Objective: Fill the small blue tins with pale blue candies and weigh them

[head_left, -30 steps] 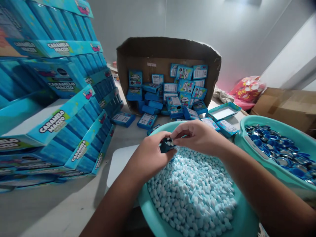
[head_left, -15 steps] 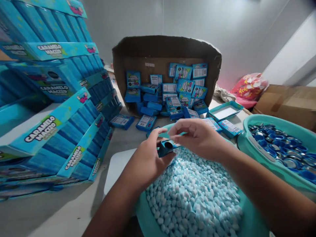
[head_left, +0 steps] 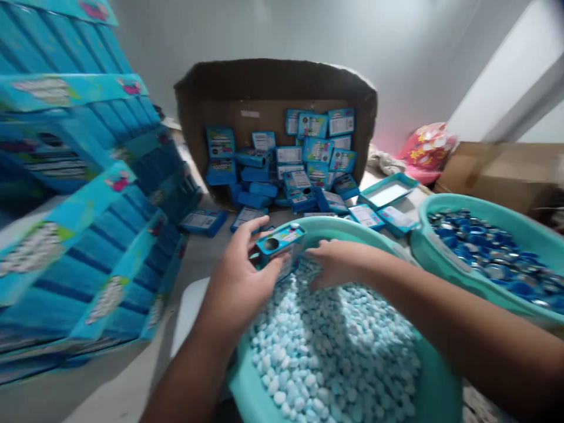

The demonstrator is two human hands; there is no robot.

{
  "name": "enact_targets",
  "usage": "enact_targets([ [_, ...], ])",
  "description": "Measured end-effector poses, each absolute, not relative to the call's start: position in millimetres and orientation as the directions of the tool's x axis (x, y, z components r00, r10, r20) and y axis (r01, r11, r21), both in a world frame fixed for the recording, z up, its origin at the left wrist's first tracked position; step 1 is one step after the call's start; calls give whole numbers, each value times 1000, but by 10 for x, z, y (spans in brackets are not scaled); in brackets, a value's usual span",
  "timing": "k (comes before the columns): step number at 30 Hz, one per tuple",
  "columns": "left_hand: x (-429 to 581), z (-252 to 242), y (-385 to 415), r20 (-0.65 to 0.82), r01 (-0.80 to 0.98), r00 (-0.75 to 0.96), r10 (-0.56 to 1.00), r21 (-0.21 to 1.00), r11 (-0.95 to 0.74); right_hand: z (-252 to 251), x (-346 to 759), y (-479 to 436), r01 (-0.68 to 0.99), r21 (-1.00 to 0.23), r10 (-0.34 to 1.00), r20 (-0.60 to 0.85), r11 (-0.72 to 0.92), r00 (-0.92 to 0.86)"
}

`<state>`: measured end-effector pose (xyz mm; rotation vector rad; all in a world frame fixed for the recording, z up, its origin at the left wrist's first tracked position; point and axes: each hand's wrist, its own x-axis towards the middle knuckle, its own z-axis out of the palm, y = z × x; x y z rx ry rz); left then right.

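Standing at the left, a tall stack of blue display cases (head_left: pixel 79 235) rises from the pale tabletop (head_left: pixel 114 385), its printing blurred. Right of it, a white panel (head_left: pixel 189 308) lies partly under the left forearm. Farther back, an open cardboard carton (head_left: pixel 264 82) rests with its mouth facing the near side, small blue packets (head_left: pixel 318 150) heaped inside and spilling out in front. Nearer, the left hand (head_left: pixel 244 267) is clamped around a small blue box (head_left: pixel 286 236), its round dark hole facing up, over the far left part of a turquoise basin (head_left: pixel 240 388). Pale blue and white candies (head_left: pixel 330 364) fill that basin. Just right of the box, the right hand (head_left: pixel 337 262) reaches down to the candies; its fingertips are blurred, so I cannot tell whether they are together or apart. Farther right lie a shallow blue tray (head_left: pixel 391 194) and a red patterned bag (head_left: pixel 429 147). At the right, a second turquoise basin (head_left: pixel 434 249) holds blue and silvery caps (head_left: pixel 489 252), with a brown cardboard box (head_left: pixel 493 173) behind it.
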<state>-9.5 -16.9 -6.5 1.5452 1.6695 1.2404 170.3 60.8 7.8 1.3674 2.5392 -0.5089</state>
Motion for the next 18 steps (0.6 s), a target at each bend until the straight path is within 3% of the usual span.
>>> enact_targets([
  [5,-83,-70,-178,230,550,-206,951,831,-82,188,1572,413,801,-128,611,-580,584,-539],
  [10,-63,-86,-195,232,503,-183,956,857,-112,234,1570,236,729,-277,444,-642,626,-625],
  [18,-54,-77,-190,249,524,-190,950,844,-116,138,1422,137,705,-135,492,-626,696,-606],
])
